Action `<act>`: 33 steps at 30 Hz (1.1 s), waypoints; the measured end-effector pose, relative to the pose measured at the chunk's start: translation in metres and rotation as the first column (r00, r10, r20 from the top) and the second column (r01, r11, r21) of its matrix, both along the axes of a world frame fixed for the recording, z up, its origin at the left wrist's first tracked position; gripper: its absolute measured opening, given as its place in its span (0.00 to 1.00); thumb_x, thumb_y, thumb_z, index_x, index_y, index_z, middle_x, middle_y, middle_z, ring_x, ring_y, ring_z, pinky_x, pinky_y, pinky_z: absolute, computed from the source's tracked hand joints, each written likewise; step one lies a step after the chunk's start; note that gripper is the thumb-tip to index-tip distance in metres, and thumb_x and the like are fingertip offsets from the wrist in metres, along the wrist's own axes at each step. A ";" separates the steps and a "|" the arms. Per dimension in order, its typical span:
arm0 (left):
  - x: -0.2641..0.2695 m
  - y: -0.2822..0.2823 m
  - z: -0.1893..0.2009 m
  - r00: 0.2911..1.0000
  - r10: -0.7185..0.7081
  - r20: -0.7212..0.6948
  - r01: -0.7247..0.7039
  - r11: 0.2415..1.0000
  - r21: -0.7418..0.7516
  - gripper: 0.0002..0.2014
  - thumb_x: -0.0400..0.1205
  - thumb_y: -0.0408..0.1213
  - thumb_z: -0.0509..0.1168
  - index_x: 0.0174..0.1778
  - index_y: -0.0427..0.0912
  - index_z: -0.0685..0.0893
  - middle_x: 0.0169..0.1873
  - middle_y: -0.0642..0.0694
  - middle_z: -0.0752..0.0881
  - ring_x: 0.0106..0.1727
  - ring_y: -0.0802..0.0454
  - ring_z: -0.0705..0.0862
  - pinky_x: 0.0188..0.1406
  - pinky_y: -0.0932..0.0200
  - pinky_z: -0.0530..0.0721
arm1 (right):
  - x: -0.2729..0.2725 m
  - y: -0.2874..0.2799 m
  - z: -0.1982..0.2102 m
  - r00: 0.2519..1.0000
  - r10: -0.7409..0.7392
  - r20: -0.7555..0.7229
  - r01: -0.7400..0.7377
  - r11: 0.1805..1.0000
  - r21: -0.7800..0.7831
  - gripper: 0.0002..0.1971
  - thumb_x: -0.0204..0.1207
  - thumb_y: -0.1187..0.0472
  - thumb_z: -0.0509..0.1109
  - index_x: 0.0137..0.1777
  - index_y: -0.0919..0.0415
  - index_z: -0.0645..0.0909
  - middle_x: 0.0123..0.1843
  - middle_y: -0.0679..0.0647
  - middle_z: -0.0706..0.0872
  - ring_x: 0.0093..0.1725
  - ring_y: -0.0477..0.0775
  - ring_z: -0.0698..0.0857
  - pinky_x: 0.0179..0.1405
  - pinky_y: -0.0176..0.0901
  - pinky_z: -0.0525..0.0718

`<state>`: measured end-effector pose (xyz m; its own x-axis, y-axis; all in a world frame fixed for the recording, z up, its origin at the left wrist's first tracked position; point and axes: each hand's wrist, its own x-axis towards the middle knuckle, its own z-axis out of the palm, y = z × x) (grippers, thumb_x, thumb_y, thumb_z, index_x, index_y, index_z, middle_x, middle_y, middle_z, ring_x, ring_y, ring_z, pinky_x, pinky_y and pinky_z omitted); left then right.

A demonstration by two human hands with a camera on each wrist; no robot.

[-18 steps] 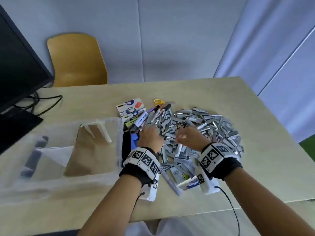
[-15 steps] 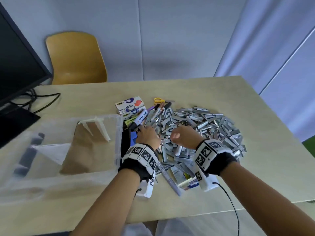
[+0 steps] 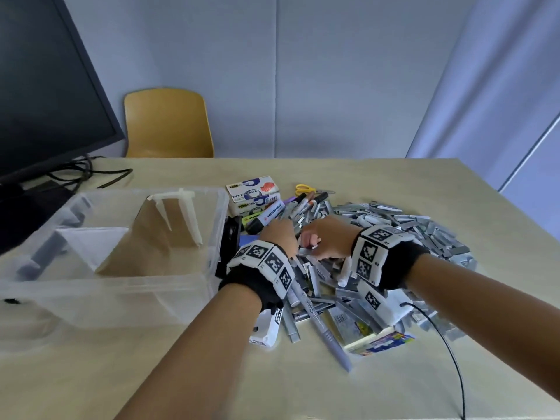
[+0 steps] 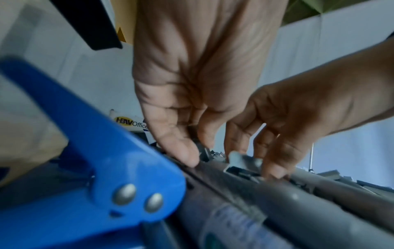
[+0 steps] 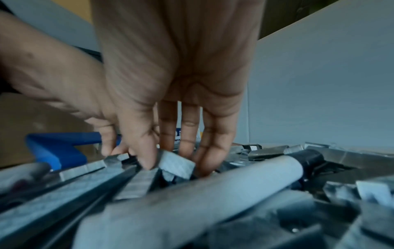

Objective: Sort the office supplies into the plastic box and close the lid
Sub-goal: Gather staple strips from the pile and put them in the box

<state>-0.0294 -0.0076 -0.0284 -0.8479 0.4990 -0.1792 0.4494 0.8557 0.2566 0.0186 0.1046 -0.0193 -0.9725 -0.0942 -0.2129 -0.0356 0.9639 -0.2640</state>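
Note:
A clear plastic box [image 3: 121, 286] with dividers stands open at the left. To its right lies a big pile of grey staple strips [image 3: 424, 234], with markers [image 3: 303, 204] at its far left. My left hand [image 3: 277, 234] reaches into the pile's left side, beside a blue hole punch [image 4: 85, 151]. Its thumb and fingers [image 4: 187, 156] close on a small staple strip. My right hand [image 3: 325, 241] is right beside it. In the right wrist view my right hand [image 5: 170, 158] pinches a short staple strip [image 5: 179, 166] between thumb and fingers.
Tape dispenser boxes [image 3: 254, 192] and yellow-handled scissors [image 3: 304, 187] lie behind the pile. A grey pen [image 3: 321, 325] and a colourful packet [image 3: 378, 341] lie at its near side. A monitor [image 3: 45, 101] with cables stands far left, and a yellow chair [image 3: 166, 122] stands behind the table.
The two hands have drawn closer together at the left part of the staple pile. The head view has tilted up a little.

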 end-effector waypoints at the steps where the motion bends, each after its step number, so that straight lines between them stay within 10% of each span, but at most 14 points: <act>1: -0.001 0.000 0.000 1.000 0.015 -0.017 -0.014 1.000 0.027 0.14 0.86 0.31 0.54 0.65 0.29 0.75 0.64 0.34 0.79 0.66 0.38 0.78 0.60 0.51 0.77 | 0.002 0.000 -0.001 1.000 0.003 0.006 -0.003 1.000 -0.013 0.11 0.73 0.63 0.72 0.54 0.64 0.82 0.54 0.56 0.86 0.48 0.51 0.80 0.45 0.35 0.74; 6: -0.011 0.000 0.007 0.968 0.243 0.060 -0.244 0.859 0.450 0.16 0.83 0.37 0.58 0.55 0.25 0.81 0.52 0.30 0.84 0.55 0.35 0.83 0.52 0.49 0.80 | 0.011 0.002 -0.005 1.000 0.027 -0.011 -0.027 0.999 -0.025 0.12 0.71 0.63 0.74 0.54 0.63 0.84 0.53 0.53 0.85 0.48 0.49 0.78 0.35 0.25 0.66; 10: -0.011 -0.001 0.015 0.874 0.280 0.398 -0.485 0.439 0.757 0.11 0.73 0.38 0.65 0.27 0.38 0.76 0.27 0.38 0.76 0.35 0.42 0.77 0.42 0.46 0.83 | 0.012 0.011 -0.007 0.997 -0.071 -0.026 0.066 0.982 -0.176 0.06 0.69 0.65 0.76 0.45 0.63 0.86 0.38 0.42 0.82 0.45 0.48 0.82 0.55 0.43 0.78; 14: -0.006 -0.003 0.018 0.714 0.011 0.700 -0.694 0.142 0.706 0.12 0.80 0.27 0.58 0.30 0.41 0.70 0.25 0.44 0.76 0.22 0.50 0.78 0.26 0.59 0.77 | 0.009 0.024 -0.008 0.967 -0.247 0.066 0.253 0.887 -0.387 0.06 0.71 0.69 0.73 0.48 0.69 0.84 0.52 0.67 0.87 0.42 0.61 0.85 0.42 0.50 0.87; 16: -0.002 -0.002 0.020 0.601 -0.123 0.789 -0.791 0.045 0.610 0.13 0.83 0.26 0.53 0.31 0.37 0.70 0.20 0.44 0.74 0.15 0.55 0.75 0.37 0.61 0.82 | 0.007 0.028 -0.003 0.927 -0.360 0.105 0.358 0.764 -0.537 0.05 0.73 0.72 0.70 0.47 0.72 0.83 0.49 0.73 0.85 0.37 0.62 0.84 0.37 0.46 0.87; 19: 0.004 0.000 0.020 0.489 -0.186 0.852 -0.868 -0.007 0.496 0.16 0.86 0.27 0.47 0.33 0.33 0.70 0.19 0.41 0.72 0.24 0.54 0.66 0.37 0.62 0.75 | 0.001 0.025 0.015 0.920 -0.379 0.098 0.336 0.637 -0.694 0.09 0.75 0.75 0.65 0.34 0.68 0.78 0.32 0.61 0.78 0.22 0.47 0.79 0.26 0.37 0.86; 24: 0.011 -0.003 0.012 0.334 -0.369 0.867 -0.935 -0.013 0.355 0.19 0.88 0.43 0.49 0.44 0.31 0.74 0.41 0.33 0.82 0.41 0.42 0.83 0.44 0.52 0.81 | -0.016 0.003 0.040 0.960 -0.263 -0.095 0.170 0.818 -0.549 0.05 0.72 0.69 0.71 0.36 0.67 0.84 0.32 0.56 0.83 0.30 0.52 0.85 0.36 0.39 0.88; 33: 0.003 -0.002 -0.003 0.340 -0.291 0.894 -0.937 -0.027 0.347 0.16 0.88 0.43 0.53 0.35 0.41 0.73 0.21 0.52 0.74 0.18 0.59 0.72 0.13 0.75 0.71 | -0.029 0.010 0.030 0.980 -0.162 -0.119 0.136 0.970 -0.200 0.06 0.74 0.70 0.67 0.41 0.64 0.86 0.38 0.60 0.87 0.38 0.56 0.86 0.40 0.41 0.86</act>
